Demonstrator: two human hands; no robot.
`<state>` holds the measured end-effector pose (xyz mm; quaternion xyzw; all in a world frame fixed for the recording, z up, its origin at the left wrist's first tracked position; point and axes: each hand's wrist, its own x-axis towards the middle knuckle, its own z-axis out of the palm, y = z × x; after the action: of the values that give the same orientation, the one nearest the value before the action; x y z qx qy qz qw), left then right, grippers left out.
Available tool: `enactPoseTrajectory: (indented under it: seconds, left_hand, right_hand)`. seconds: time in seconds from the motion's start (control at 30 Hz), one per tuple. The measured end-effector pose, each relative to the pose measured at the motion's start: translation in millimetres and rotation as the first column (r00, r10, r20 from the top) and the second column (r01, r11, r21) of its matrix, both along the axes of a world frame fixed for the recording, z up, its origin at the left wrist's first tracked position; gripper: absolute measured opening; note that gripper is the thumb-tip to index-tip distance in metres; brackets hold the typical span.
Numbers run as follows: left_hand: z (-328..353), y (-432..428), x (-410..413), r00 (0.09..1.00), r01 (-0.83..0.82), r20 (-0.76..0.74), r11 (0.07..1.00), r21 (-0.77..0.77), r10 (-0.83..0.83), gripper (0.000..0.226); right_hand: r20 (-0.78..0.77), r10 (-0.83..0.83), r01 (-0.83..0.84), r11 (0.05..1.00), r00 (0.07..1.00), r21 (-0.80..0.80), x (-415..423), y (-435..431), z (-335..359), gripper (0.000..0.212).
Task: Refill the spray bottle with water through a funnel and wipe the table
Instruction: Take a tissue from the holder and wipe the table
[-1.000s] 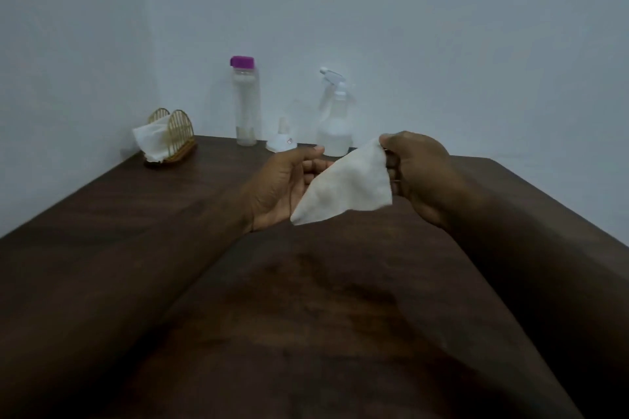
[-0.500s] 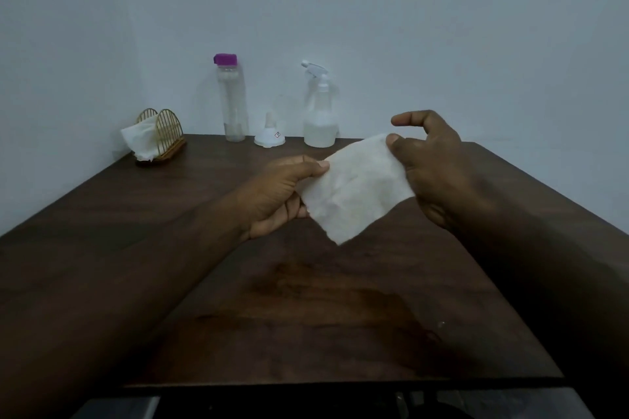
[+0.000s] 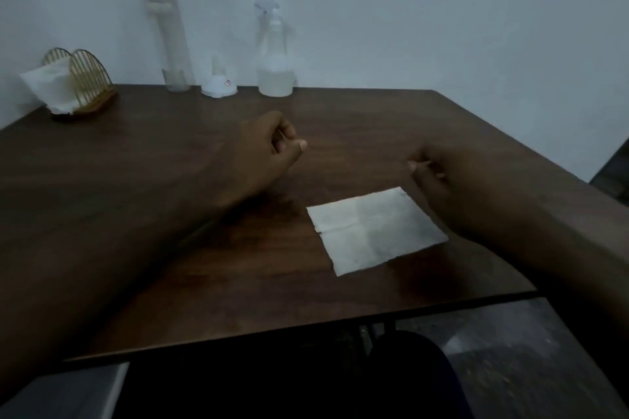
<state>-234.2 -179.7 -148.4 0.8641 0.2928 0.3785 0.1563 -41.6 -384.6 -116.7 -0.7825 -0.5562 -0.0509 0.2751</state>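
The refill is judged to be finished: the spray bottle [image 3: 275, 78] is seen capped with its trigger head and holding water in its lower part, at the back of the table [image 3: 136, 163] by the wall. The funnel [image 3: 219, 87] is set mouth-down beside it, and the purple-capped water bottle [image 3: 172, 44] is nearly drained. The wiping is judged to remain (no wet patch can be made out in the dim light). A white tissue [image 3: 374, 230], creased into quarters, is laid flat near the front edge. It is touched by neither the left hand [image 3: 262, 150] nor the right hand [image 3: 439, 187], both held with fingers loosely curled round nothing.
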Motion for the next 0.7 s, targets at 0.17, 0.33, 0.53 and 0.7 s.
enactPoseTrajectory:
  seconds: [0.17, 0.33, 0.53, 0.7]
  left_hand:
    - [0, 2, -1, 0.998, 0.061, 0.005, 0.983, 0.176, -0.063, 0.023]
    - [-4, -4, -11, 0.994, 0.073, 0.076, 0.996, 0.058, -0.077, 0.033]
    - [-3, -16, -12, 0.984, 0.17, 0.044, 0.985, 0.037, -0.172, 0.027]
    - [-2, -27, -6, 0.976, 0.209, 0.047, 0.977, 0.047, -0.211, 0.024]
  right_hand:
    - [-0.192, 0.267, -0.322, 0.874, 0.944, -0.363, -50, -10, -15, 0.1]
    - [-0.029, 0.395, -0.343, 0.757, 0.918, -0.556, -82, -17, -42, 0.107]
    - [0.041, 0.103, -0.053, 0.763, 0.994, -0.644, -30, -37, -26, 0.105]
    - [0.039, 0.053, -0.019, 0.806, 0.998, -0.592, -65, -32, -34, 0.116]
